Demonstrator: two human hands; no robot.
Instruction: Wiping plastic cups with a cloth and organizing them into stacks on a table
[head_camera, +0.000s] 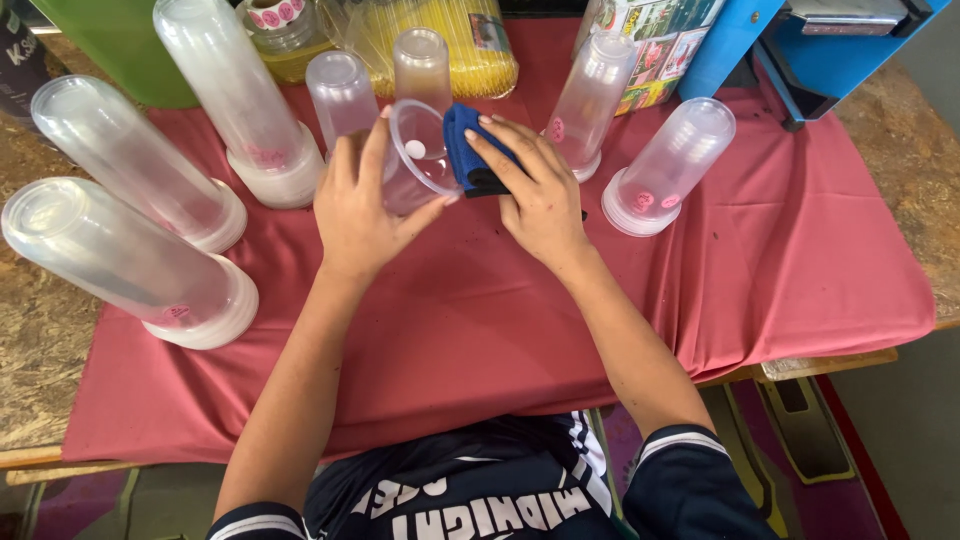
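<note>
My left hand (357, 205) grips a clear plastic cup (412, 160) tipped on its side, its mouth turned to the right. My right hand (535, 185) presses a folded blue cloth (465, 148) against the cup's rim. Both hands are above the middle of a red cloth (480, 320) that covers the table.
Tall stacks of upside-down clear cups stand at the left (130, 260) (140, 165) (245, 100), smaller stacks behind (342, 92) (422, 62) and at the right (590, 100) (668, 165). A bag of yellow straws (440, 40), a sticker roll (275, 14) and a blue machine (800, 50) are at the back.
</note>
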